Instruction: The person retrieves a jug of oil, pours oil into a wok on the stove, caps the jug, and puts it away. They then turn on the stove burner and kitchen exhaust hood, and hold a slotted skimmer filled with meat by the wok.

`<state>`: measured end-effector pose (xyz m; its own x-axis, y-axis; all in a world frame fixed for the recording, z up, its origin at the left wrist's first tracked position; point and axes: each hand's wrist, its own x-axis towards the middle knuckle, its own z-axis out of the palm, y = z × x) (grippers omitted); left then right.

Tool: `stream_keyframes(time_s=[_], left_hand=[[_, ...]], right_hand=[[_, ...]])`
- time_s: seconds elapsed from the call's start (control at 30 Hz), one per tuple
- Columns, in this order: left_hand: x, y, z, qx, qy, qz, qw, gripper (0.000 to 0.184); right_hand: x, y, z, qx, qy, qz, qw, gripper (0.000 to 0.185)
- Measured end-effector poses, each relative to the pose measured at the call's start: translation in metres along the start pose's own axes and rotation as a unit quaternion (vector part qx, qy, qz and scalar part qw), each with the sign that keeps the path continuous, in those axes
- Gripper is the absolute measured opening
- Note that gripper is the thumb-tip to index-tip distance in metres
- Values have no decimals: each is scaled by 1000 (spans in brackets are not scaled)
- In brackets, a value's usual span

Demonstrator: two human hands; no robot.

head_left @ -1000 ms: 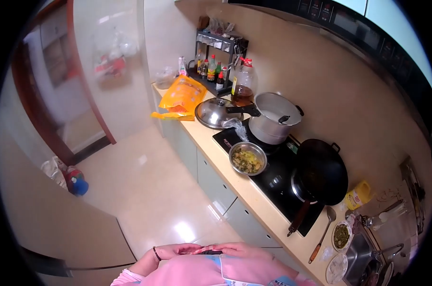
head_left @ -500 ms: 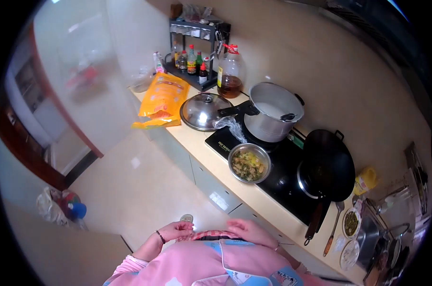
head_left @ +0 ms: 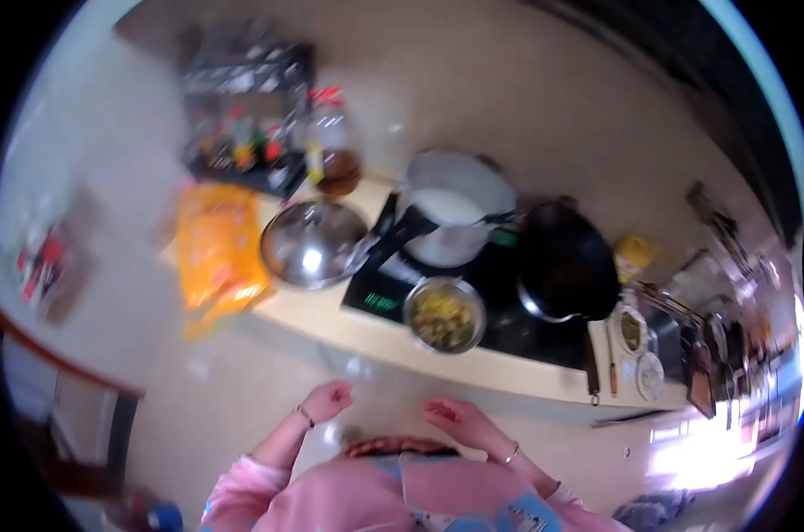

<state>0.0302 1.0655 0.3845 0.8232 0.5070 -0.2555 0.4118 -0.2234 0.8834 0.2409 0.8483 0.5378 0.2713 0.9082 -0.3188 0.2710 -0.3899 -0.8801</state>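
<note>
Both of my hands hover in front of my body, apart from the counter and touching nothing that I can see. My left hand (head_left: 328, 402) looks loosely curled, its fingers blurred, with a bracelet at the wrist. Fingers stretched toward the left, my right hand (head_left: 457, 419) is open and holds nothing. Nearest to them is a metal bowl (head_left: 410, 330) of chopped food with yellow and green pieces, at the stove's front edge. Behind it stands a grey pot (head_left: 460, 191) with a utensil across its rim. A black wok (head_left: 566, 262) sits to its right.
A domed metal lid (head_left: 313, 244) and an orange bag (head_left: 220, 248) lie on the left counter. Behind them are a bottle rack (head_left: 247, 106) and a big oil bottle (head_left: 335, 146). Small dishes, a spatula (head_left: 612, 359) and a sink (head_left: 663, 332) are at the right.
My view has turned, so the counter appears shifted left and more level. My hands have moved farther apart, with the left fingers now looking more curled. The counter items look undisturbed.
</note>
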Motion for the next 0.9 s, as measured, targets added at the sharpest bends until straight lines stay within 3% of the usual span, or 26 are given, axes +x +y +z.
stream_keyframes(time_s=[0.07,0.13,0.2,0.27,0.33,0.4,0.47,0.5,0.6,0.67,0.73,0.77,0.8,0.83,0.9], left_hand=[[26,-9,1,72,-39,36,996,30],[34,-1,7,3,-75,25,997,29],[38,-1,12,-26,-143,23,989,30],[33,-3,21,-34,-167,27,985,33],[23,10,24,12,-184,24,983,32],[24,-9,33,55,-194,16,979,32],[35,-56,41,-34,-239,94,966,41],[11,-25,37,34,-131,52,989,30],[-22,8,31,-50,-80,8,996,27],[-31,2,34,-48,-75,-11,996,27],[-35,-12,42,-45,-75,-28,996,27],[-34,-23,49,-82,-66,-27,994,27],[-33,-28,53,-118,-56,-25,991,27],[-35,-18,56,-117,-55,-26,991,27],[-45,21,62,-90,-25,2,996,26]], right_hand=[[-11,-16,-18,17,87,15,996,33],[-16,-43,-45,7,157,25,987,32],[-19,-66,-67,-13,271,-78,959,29],[-23,-103,-89,-162,336,-199,906,23],[-21,-144,-108,-267,395,-338,811,22],[-18,-188,-127,-362,396,-437,722,32],[-19,-232,-135,-430,407,-470,655,41],[-15,-248,-140,-464,401,-480,627,49],[1,-293,-148,-499,389,-552,543,61],[13,-320,-154,-510,383,-578,509,63],[23,-347,-162,-558,406,-574,441,67],[29,-360,-169,-557,407,-575,440,67],[35,-373,-178,-561,426,-586,400,69],[38,-384,-189,-565,445,-595,361,70],[34,-393,-222,-573,489,-557,351,66]])
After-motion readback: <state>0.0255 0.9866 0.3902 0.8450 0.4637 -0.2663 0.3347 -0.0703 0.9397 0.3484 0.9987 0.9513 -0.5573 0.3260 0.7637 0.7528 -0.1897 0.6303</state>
